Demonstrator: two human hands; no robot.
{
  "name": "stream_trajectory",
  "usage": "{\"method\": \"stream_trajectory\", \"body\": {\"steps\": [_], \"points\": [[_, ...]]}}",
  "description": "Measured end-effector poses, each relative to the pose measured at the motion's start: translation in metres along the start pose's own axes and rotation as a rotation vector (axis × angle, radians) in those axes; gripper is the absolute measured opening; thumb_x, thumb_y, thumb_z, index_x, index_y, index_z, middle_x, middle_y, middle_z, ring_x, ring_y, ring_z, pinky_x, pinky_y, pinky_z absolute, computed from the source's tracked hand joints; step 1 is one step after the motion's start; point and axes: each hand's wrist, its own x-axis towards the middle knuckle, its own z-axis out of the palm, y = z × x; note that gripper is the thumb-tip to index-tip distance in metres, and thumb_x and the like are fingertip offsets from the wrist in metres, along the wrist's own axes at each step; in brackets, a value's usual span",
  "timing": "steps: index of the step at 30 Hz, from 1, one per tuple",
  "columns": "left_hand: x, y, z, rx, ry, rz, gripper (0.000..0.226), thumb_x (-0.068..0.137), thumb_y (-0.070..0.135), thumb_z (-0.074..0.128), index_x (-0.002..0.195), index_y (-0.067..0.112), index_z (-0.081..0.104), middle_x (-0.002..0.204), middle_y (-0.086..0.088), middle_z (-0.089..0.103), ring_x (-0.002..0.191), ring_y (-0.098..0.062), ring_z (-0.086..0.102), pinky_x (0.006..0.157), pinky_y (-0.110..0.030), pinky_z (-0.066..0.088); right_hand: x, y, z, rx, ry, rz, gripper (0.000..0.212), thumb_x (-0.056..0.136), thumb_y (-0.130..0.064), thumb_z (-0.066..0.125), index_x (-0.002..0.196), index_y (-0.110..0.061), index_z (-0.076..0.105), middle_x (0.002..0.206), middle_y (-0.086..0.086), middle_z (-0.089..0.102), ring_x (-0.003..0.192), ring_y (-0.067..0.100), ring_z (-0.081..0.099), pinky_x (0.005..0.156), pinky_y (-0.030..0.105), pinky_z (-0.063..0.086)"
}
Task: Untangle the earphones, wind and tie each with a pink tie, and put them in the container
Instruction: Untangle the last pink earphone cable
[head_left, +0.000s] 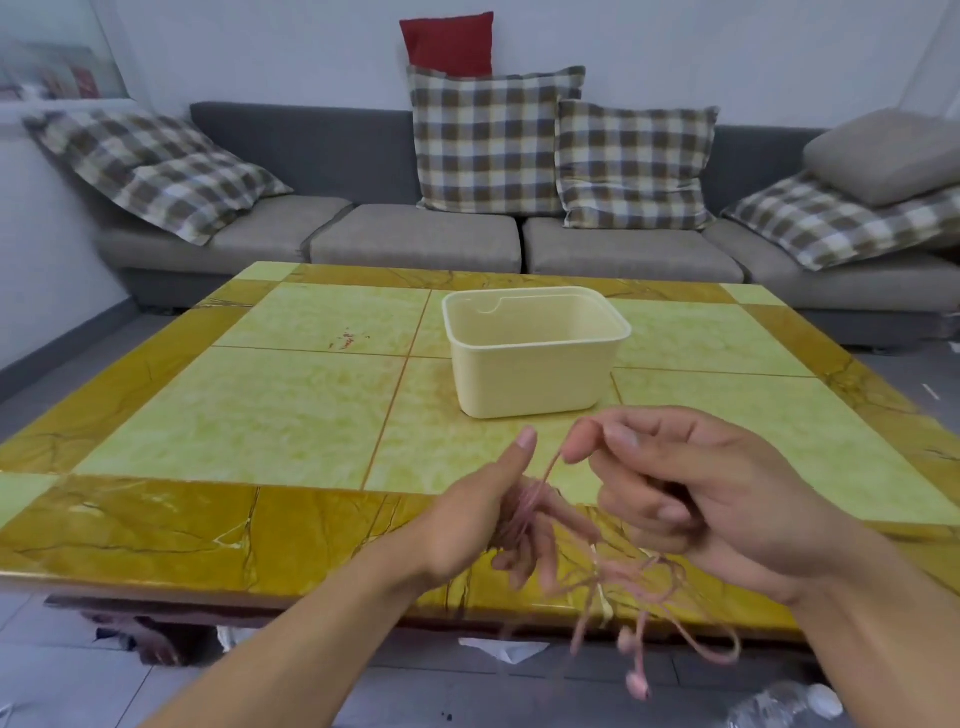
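- Pink earphones (636, 613) are hanging nearest the camera, over the table's near edge, their cord in blurred loops with two earbuds dangling lowest.
- Part of that cord is sitting wound round the fingers of the left hand (498, 519), whose thumb is pointing straight up while the lower fingers are smearing into motion blur.
- From the winding a single strand is running up to the right hand (691, 499), which is pinching it between thumb and forefinger, the other fingers curling in toward the palm.
- Whether a separate pink tie is lying among the cords is too blurred to tell.
- Just beyond the hands a cream plastic container (537, 351) is standing open on the table (249, 405), well apart from the earphones; its floor is hiding behind the near wall.
- Yellow-green tiles with an amber border are covering the tabletop.
- Behind it a grey sofa (415, 236) is carrying checked cushions (488, 140) and one red cushion (449, 44).
- Something clear, cut off by the frame, is lying on the grey floor at lower right.
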Motion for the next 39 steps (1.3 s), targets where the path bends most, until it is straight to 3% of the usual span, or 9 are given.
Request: {"method": "stream_trajectory", "body": {"steps": [3, 7, 13, 19, 24, 27, 29, 32, 39], "points": [[-0.006, 0.011, 0.004, -0.232, -0.186, 0.026, 0.074, 0.097, 0.063, 0.028, 0.072, 0.008, 0.070, 0.036, 0.000, 0.042, 0.034, -0.011, 0.028, 0.044, -0.026, 0.022, 0.007, 0.007, -0.009, 0.050, 0.370, -0.112, 0.019, 0.090, -0.028, 0.060, 0.089, -0.011, 0.069, 0.053, -0.001, 0.031, 0.045, 0.008, 0.021, 0.040, 0.021, 0.015], [-0.009, 0.022, 0.004, -0.324, -0.088, 0.134, 0.050, 0.098, 0.036, 0.047, 0.059, 0.010, 0.064, 0.030, 0.003, 0.032, 0.032, -0.009, 0.021, 0.041, -0.021, 0.023, 0.021, 0.040, -0.041, -0.180, 0.680, 0.011, 0.023, 0.101, -0.020, 0.054, 0.101, -0.005, 0.072, 0.054, -0.004, 0.028, 0.047, 0.009, 0.019, 0.041, 0.022, 0.012], [-0.004, 0.041, 0.002, -0.680, 0.193, 0.319, 0.039, 0.101, 0.026, 0.040, 0.102, 0.003, 0.072, 0.051, -0.001, 0.050, 0.044, -0.013, 0.043, 0.052, -0.024, 0.036, 0.032, 0.065, -0.027, -0.415, 0.499, 0.201, 0.025, 0.101, -0.035, 0.058, 0.092, -0.023, 0.079, 0.059, 0.001, 0.025, 0.048, 0.012, 0.017, 0.041, 0.022, 0.015], [0.027, 0.027, -0.011, -0.764, 0.533, 0.460, 0.039, 0.108, 0.002, 0.028, 0.147, -0.005, 0.030, 0.119, -0.020, 0.071, 0.109, -0.032, 0.071, 0.093, -0.030, 0.057, 0.046, 0.074, -0.007, -0.532, 0.319, 0.235, 0.027, 0.106, -0.029, 0.052, 0.100, -0.024, 0.079, 0.052, -0.006, 0.034, 0.045, 0.008, 0.025, 0.044, 0.019, 0.020], [0.039, 0.003, -0.028, -0.271, 0.632, 0.328, 0.061, 0.103, -0.011, 0.026, 0.159, 0.009, 0.013, 0.125, -0.006, 0.071, 0.111, -0.019, 0.070, 0.091, -0.023, 0.055, 0.047, 0.062, -0.002, -0.622, 0.194, 0.255, 0.024, 0.105, -0.028, 0.054, 0.100, -0.021, 0.077, 0.050, -0.006, 0.038, 0.043, 0.007, 0.029, 0.045, 0.021, 0.026], [0.036, -0.006, -0.032, 0.074, 0.657, 0.187, 0.049, 0.101, -0.005, 0.033, 0.148, 0.009, 0.039, 0.112, 0.013, 0.074, 0.082, -0.012, 0.072, 0.072, -0.018, 0.050, 0.043, 0.047, -0.009, -0.633, 0.177, 0.229, 0.023, 0.103, -0.030, 0.055, 0.095, -0.024, 0.077, 0.052, -0.005, 0.043, 0.046, 0.013, 0.033, 0.046, 0.021, 0.030], [0.030, -0.006, -0.031, 0.305, 0.622, 0.064, 0.031, 0.107, 0.019, 0.040, 0.119, 0.010, 0.067, 0.099, 0.014, 0.075, 0.061, -0.013, 0.063, 0.063, -0.020, 0.044, 0.043, 0.041, -0.017, -0.597, 0.227, 0.190, 0.025, 0.103, -0.029, 0.054, 0.094, -0.020, 0.076, 0.054, -0.002, 0.042, 0.047, 0.011, 0.034, 0.046, 0.016, 0.031], [0.023, 0.000, -0.025, 0.295, 0.385, -0.015, 0.064, 0.108, 0.049, 0.028, 0.089, 0.012, 0.076, 0.053, -0.006, 0.059, 0.044, -0.013, 0.045, 0.052, -0.022, 0.038, 0.045, 0.039, -0.029, -0.503, 0.347, 0.107, 0.027, 0.102, -0.023, 0.055, 0.086, -0.010, 0.072, 0.054, 0.003, 0.039, 0.045, 0.010, 0.031, 0.043, 0.015, 0.028], [0.022, 0.013, -0.012, -0.595, -0.100, 0.085, 0.052, 0.106, 0.040, 0.032, 0.073, 0.008, 0.057, 0.039, 0.004, 0.034, 0.033, -0.008, 0.028, 0.043, -0.025, 0.019, 0.051, 0.055, -0.039, -0.383, 0.478, 0.004, 0.025, 0.090, -0.040, 0.063, 0.077, -0.023, 0.075, 0.053, 0.000, 0.046, 0.048, 0.013, 0.034, 0.046, 0.025, 0.027]]}}
